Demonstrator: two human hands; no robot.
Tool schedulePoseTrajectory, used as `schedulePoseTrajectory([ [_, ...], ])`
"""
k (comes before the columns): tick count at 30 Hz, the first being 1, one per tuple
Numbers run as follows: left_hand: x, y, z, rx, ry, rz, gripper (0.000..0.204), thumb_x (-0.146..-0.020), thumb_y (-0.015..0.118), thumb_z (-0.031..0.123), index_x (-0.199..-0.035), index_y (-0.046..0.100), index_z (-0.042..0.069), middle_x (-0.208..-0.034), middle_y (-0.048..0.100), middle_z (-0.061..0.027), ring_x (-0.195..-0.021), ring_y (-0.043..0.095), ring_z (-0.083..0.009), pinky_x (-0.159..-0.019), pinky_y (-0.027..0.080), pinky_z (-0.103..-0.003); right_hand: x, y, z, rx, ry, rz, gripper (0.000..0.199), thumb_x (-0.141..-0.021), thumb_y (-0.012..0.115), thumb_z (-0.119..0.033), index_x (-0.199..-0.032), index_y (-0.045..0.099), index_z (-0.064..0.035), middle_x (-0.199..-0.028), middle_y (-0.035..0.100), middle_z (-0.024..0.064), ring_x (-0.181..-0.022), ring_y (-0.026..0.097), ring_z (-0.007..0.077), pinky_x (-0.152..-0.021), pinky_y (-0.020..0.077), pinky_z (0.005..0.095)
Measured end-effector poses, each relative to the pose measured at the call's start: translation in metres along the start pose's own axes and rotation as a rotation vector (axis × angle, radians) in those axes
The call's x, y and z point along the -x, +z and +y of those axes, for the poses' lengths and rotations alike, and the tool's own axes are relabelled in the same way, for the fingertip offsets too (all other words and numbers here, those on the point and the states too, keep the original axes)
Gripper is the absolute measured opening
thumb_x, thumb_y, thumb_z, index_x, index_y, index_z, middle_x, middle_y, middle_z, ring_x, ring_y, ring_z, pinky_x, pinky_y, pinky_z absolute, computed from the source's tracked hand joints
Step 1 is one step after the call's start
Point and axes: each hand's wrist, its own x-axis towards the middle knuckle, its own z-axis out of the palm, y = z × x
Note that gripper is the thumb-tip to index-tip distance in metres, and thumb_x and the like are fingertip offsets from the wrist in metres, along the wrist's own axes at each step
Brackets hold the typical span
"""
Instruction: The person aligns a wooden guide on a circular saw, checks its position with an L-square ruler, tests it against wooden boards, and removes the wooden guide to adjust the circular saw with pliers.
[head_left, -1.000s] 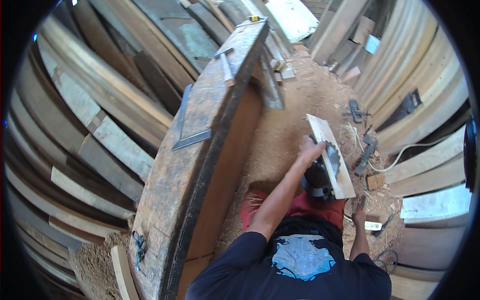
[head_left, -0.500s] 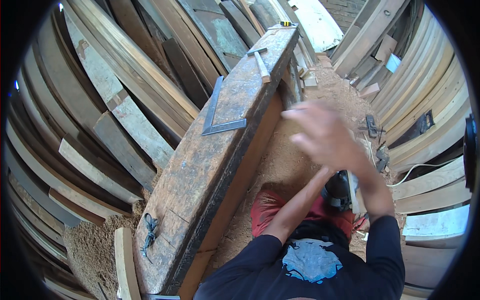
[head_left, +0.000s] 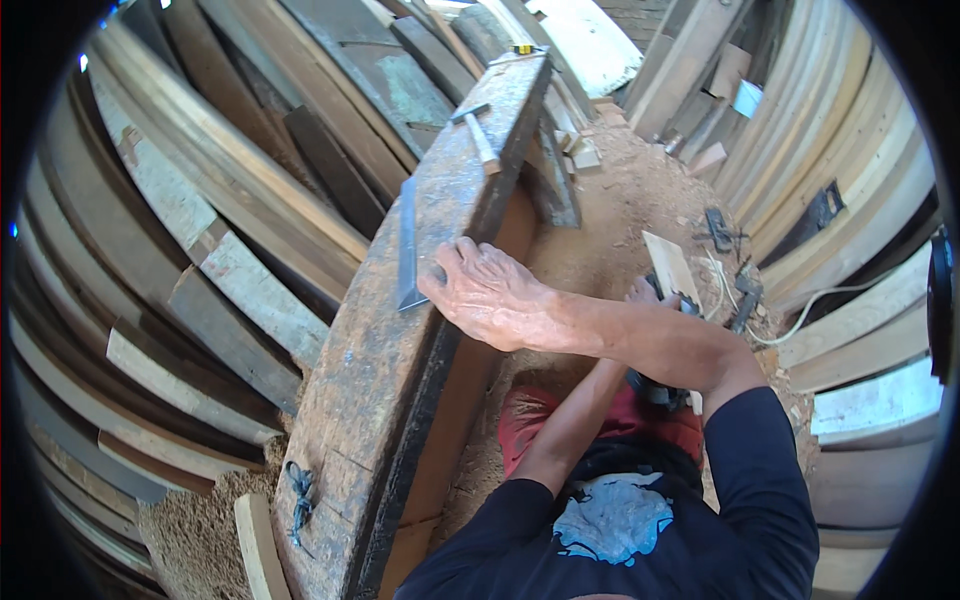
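Observation:
My right hand (head_left: pixel 492 298) reaches left across my body to the workbench's near edge. Its fingers curl over the short arm of a metal carpenter's square (head_left: pixel 407 245), covering most of that arm. The square's long arm lies flat on the worn wooden bench (head_left: pixel 375 350). Beneath the right forearm, my left hand (head_left: pixel 645 292) is partly hidden, its fingers closed at the side of a pale wooden board (head_left: pixel 672 268). That board stands tilted up by my lap, with a dark object beside it that I cannot make out.
A hammer (head_left: pixel 482 143) and a yellow-black tape measure (head_left: pixel 523 49) lie farther along the bench. A dark tied cord (head_left: pixel 299 490) rests at its near end. Planks (head_left: pixel 230 290) lean on both sides. A handsaw (head_left: pixel 808 225) and pale cable (head_left: pixel 820 325) are at right.
My right hand has moved left and down from the air beside the bench onto the square. The pale board and my left hand now show more. The view has shifted slightly.

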Motion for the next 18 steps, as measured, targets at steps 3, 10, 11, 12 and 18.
schedulePoseTrajectory([
  [3, -0.013, -0.004, -0.017, -0.085, 0.13, -0.067, 0.075, -0.072, 0.074, 0.043, -0.121, 0.046, -0.007, -0.121, 0.054, -0.0295, -0.12, 0.049, -0.0436, -0.1, 0.039, -0.054, 0.008, -0.023, 0.016, -0.015, 0.02, 0.089, 0.035, -0.078, 0.065, -0.007, -0.111, 0.055, 0.0005, -0.105, 0.051, 0.0189, -0.096, 0.057, 0.0319, -0.082, 0.0493, 0.0409],
  [10, -0.006, -0.034, 0.015, 0.035, -0.098, -0.195, 0.086, -0.074, 0.07, 0.043, -0.138, 0.039, -0.007, -0.139, 0.047, -0.0301, -0.135, 0.04, -0.0429, -0.113, 0.03, -0.055, 0.141, -0.146, 0.11, 0.225, 0.267, 0.436, 0.02, -0.092, 0.055, -0.01, -0.105, 0.063, 0.0017, -0.109, 0.063, 0.013, -0.094, 0.064, 0.023, -0.08, 0.0501, 0.035],
  [11, -0.006, -0.037, 0.014, 0.056, -0.118, -0.171, 0.083, -0.073, 0.069, 0.041, -0.135, 0.041, -0.007, -0.138, 0.048, -0.0291, -0.134, 0.042, -0.0436, -0.112, 0.031, -0.055, 0.163, -0.158, 0.109, -0.155, 0.584, 0.577, 0.022, -0.1, 0.052, -0.016, -0.11, 0.064, -0.0012, -0.087, 0.061, 0.0028, -0.074, 0.058, 0.0104, -0.065, 0.0463, 0.0264],
  [12, -0.007, -0.041, 0.01, 0.06, -0.129, -0.169, 0.083, -0.073, 0.069, 0.041, -0.135, 0.041, -0.007, -0.138, 0.048, -0.0291, -0.134, 0.042, -0.0436, -0.112, 0.031, -0.055, 0.192, -0.166, 0.126, -0.19, 0.695, 0.592, 0.028, -0.102, 0.05, -0.021, -0.116, 0.063, -0.0008, -0.084, 0.062, 0.0014, -0.071, 0.056, 0.0082, -0.063, 0.0467, 0.0254],
  [18, -0.01, -0.024, 0.014, 0.123, -0.097, -0.18, 0.08, -0.071, 0.071, 0.04, -0.129, 0.045, -0.009, -0.132, 0.053, -0.0296, -0.129, 0.047, -0.0449, -0.108, 0.035, -0.056, 0.351, -0.226, 0.151, -0.373, 1.224, 0.583, 0.024, -0.104, 0.052, -0.028, -0.106, 0.065, -0.0077, -0.066, 0.046, -0.0095, -0.052, 0.034, -0.0012, -0.044, 0.0248, 0.0154],
])
